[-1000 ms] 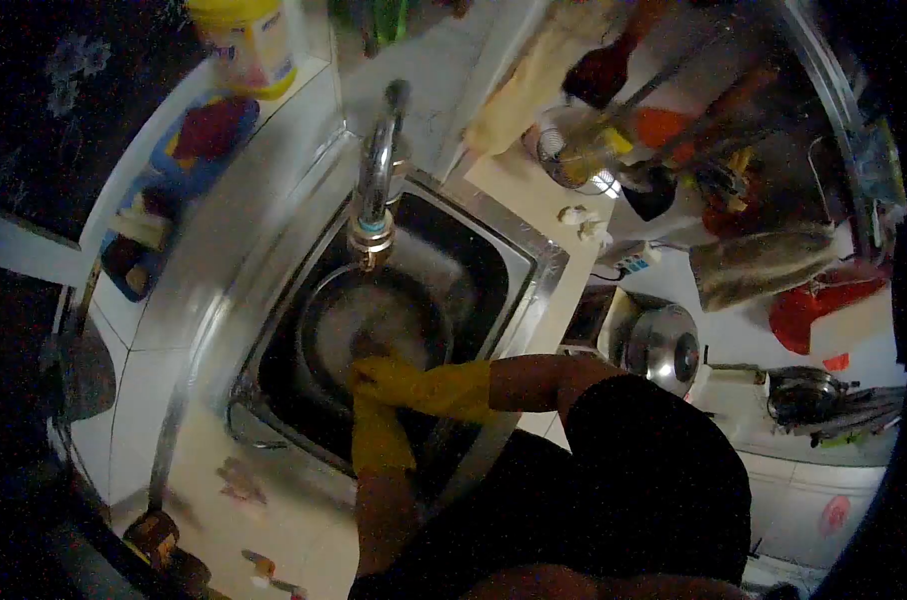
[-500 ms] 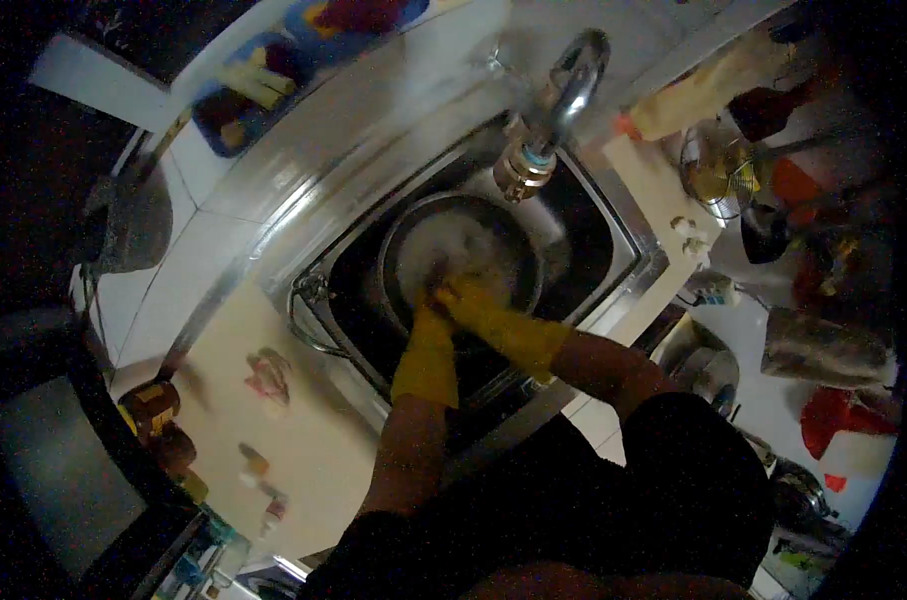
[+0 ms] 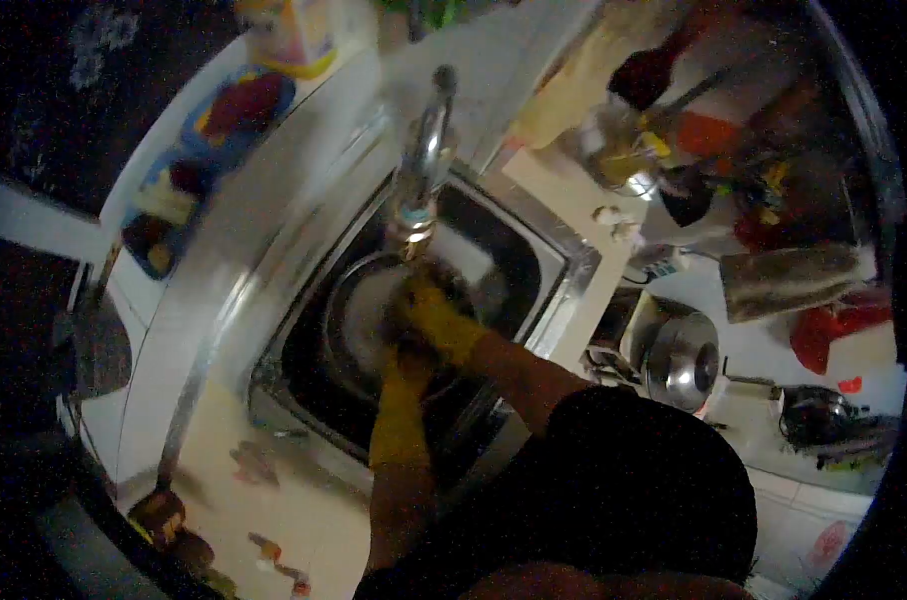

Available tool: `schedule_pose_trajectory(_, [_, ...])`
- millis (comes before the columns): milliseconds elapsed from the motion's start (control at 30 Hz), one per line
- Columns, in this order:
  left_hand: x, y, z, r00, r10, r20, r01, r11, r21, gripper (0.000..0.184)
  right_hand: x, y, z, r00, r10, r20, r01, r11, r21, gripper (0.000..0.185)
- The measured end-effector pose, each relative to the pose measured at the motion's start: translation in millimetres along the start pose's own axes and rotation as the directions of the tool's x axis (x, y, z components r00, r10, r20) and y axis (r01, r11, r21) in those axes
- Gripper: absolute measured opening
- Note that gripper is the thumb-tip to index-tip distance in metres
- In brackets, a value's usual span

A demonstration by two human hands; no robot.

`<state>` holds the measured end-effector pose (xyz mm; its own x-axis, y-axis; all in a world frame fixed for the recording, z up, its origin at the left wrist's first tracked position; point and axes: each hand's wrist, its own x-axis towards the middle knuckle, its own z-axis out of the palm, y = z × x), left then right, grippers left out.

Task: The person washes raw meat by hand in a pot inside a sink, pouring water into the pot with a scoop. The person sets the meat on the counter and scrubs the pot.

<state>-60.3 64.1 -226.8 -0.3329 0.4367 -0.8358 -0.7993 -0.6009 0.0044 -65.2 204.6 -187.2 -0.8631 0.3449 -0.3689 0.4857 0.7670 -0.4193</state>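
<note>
Right hand (image 3: 432, 314), yellow-gloved, has been shifted farther into the round pan (image 3: 358, 322), toward the faucet (image 3: 426, 160), compared with half a second ago; the camera view has been swung too. Left hand (image 3: 410, 372), also yellow-gloved, is held lower, just beside it over the pan. Both grips are blurred, so whether anything is clasped cannot be told; the pan is seated in the dark sink (image 3: 517, 282).

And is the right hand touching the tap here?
Cannot tell. In the head view, the right hand appears just below the end of the tap, but blur and dim light leave any contact or gap unclear.
</note>
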Motion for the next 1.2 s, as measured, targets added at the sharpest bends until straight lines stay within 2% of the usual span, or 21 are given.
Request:
schedule_pose_trajectory(67, [0.3, 1.3, 6.6, 1.0, -0.009, 0.014, 0.009, 1.0, 0.023, 0.052, -18.1, -15.5, 6.0, 0.999, -0.03, 0.017, 0.029, 0.999, 0.02, 0.034])
schedule_pose_trajectory(233, [-2.2, 11.3, 2.0, 1.0, 0.007, 0.018, -0.008, 0.998, 0.066, 0.053, -79.0, -74.5, -11.9, 0.98, -0.164, 0.113, 0.127, 0.952, 0.279, 0.036])
schedule_pose_trajectory(367, [-4.1, 4.8, -0.1, 0.999, -0.003, 0.032, 0.0, 0.995, 0.098, 0.054, -69.6, -74.8, -22.1, 0.98, -0.182, 0.076, 0.16, 0.959, 0.235, 0.038])
schedule_pose_trajectory(600, [-9.2, 3.0, -2.4, 0.999, -0.01, 0.05, 0.004, 0.992, 0.125, 0.056, 1.9, -7.2, -3.3, 1.0, 0.006, -0.022, -0.003, 0.991, 0.131, 0.04])
schedule_pose_trajectory(667, [-12.1, 4.3, -3.0, 0.998, -0.01, 0.059, 0.002, 0.991, 0.134, 0.056, 0.0, 0.2, -2.5, 0.998, 0.053, -0.034, -0.047, 0.989, 0.137, 0.041])
schedule_pose_trajectory(767, [-16.9, 3.5, 3.1, 0.996, -0.017, 0.091, 0.001, 0.985, 0.174, 0.057, -26.0, -7.6, 4.9, 0.999, 0.04, 0.001, -0.039, 0.987, 0.158, 0.042])
schedule_pose_trajectory(867, [-24.9, 1.4, 10.2, 0.99, -0.032, 0.139, 0.001, 0.975, 0.222, 0.058, -79.0, -44.4, -14.0, 0.994, 0.002, 0.109, -0.035, 0.952, 0.304, 0.043])
schedule_pose_trajectory(967, [-39.4, 1.5, 17.9, 0.97, -0.048, 0.237, -0.026, 0.954, 0.3, 0.058, -122.4, -87.2, -77.6, 0.956, 0.074, 0.282, -0.214, 0.836, 0.505, 0.045])
schedule_pose_trajectory(1000, [-46.5, 2.2, 22.1, 0.96, -0.056, 0.275, -0.041, 0.942, 0.333, 0.059, -104.0, -74.4, -53.1, 0.994, 0.034, 0.106, -0.067, 0.942, 0.33, 0.044])
schedule_pose_trajectory(1033, [-52.7, 1.9, 25.2, 0.94, -0.071, 0.334, -0.059, 0.929, 0.365, 0.059, -85.5, -61.0, -26.7, 0.997, -0.008, -0.073, 0.015, 0.995, 0.098, 0.044])
schedule_pose_trajectory(1067, [-57.2, 1.4, 26.3, 0.899, -0.088, 0.428, -0.094, 0.918, 0.385, 0.059, -67.7, -52.2, -10.3, 0.97, -0.12, -0.212, 0.092, 0.986, -0.139, 0.044])
schedule_pose_trajectory(1100, [-60.6, 1.6, 25.8, 0.838, -0.106, 0.535, -0.141, 0.905, 0.401, 0.059, -50.1, -43.5, 6.1, 0.911, -0.228, -0.345, 0.088, 0.921, -0.379, 0.044])
schedule_pose_trajectory(1133, [-63.9, 0.0, 28.0, 0.744, -0.127, 0.656, -0.205, 0.891, 0.405, 0.06, -34.8, -37.1, -1.5, 0.9, 0.018, -0.435, 0.094, 0.968, 0.233, 0.042])
schedule_pose_trajectory(1167, [-66.0, 2.1, 30.5, 0.659, -0.115, 0.743, -0.341, 0.835, 0.431, 0.06, -30.8, -36.1, 0.8, 0.905, 0.143, -0.4, 0.096, 0.848, 0.521, 0.041])
schedule_pose_trajectory(1200, [-68.9, 4.1, 34.5, 0.554, -0.097, 0.827, -0.509, 0.746, 0.429, 0.06, -27.5, -35.9, 1.5, 0.894, 0.267, -0.359, 0.112, 0.644, 0.756, 0.04])
